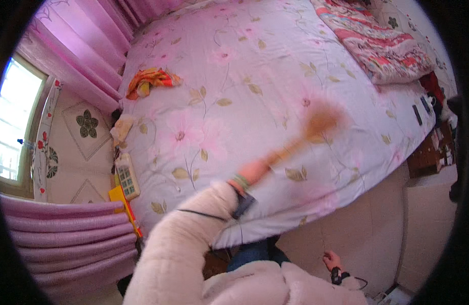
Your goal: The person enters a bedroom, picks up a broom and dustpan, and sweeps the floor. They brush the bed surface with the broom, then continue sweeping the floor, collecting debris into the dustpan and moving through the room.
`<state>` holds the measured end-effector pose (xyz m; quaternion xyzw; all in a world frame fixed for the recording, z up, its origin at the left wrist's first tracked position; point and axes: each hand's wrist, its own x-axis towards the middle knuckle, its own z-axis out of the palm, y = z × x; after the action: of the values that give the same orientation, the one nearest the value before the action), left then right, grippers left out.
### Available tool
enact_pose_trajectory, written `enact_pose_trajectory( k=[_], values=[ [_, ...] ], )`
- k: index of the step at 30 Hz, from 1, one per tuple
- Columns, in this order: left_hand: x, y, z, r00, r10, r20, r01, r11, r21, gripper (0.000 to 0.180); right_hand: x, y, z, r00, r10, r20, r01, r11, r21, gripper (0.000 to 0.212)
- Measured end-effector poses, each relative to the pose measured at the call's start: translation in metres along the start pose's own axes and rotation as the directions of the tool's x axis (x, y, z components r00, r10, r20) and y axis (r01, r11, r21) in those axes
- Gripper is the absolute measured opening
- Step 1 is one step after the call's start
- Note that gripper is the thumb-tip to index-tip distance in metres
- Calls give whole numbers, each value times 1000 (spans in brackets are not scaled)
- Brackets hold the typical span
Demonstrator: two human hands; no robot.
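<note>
My left hand (253, 172) is wrapped round the light wooden handle of a hand brush (323, 121). The brush reaches out over the floral bed sheet (229, 109), its brown bristle head blurred by motion; whether the bristles touch the cloth I cannot tell. White sheet fabric with pink flowers and green leaves covers the bed, with slight wrinkles. Down at my side, away from the bed, my right hand (332, 261) hangs with nothing in it, its fingers loosely bent and a little apart.
An orange cloth (152, 81) lies at the bed's left side. A folded red-patterned quilt (374, 48) rests at the far right. Along the left edge sits a pale box with compartments (127, 175). Dark remote-like objects (417, 115) lie near the right edge, above a brown cabinet (427, 155).
</note>
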<state>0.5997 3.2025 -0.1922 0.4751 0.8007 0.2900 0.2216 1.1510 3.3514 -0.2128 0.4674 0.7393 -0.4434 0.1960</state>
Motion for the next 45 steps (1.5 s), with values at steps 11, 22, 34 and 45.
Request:
enact_pose_trajectory(
  k=[11, 22, 34, 45],
  values=[
    [118, -95, -40, 972, -223, 80, 205, 962, 183, 40, 40, -142, -1, 994, -101, -37, 105, 984, 141, 21],
    [231, -230, -231, 713, -556, -427, 328, 803, -497, 43, 313, -414, -87, 639, -749, 176, 690, 456, -562, 56],
    [338, -119, -97, 921, 87, 381, 10, 969, -246, 41, 357, -391, -64, 663, -714, 224, 699, 484, -527, 73],
    [583, -25, -22, 973, 55, 225, -140, 913, 383, 26, 367, -377, -69, 621, -756, 206, 775, 552, -308, 68]
  ],
)
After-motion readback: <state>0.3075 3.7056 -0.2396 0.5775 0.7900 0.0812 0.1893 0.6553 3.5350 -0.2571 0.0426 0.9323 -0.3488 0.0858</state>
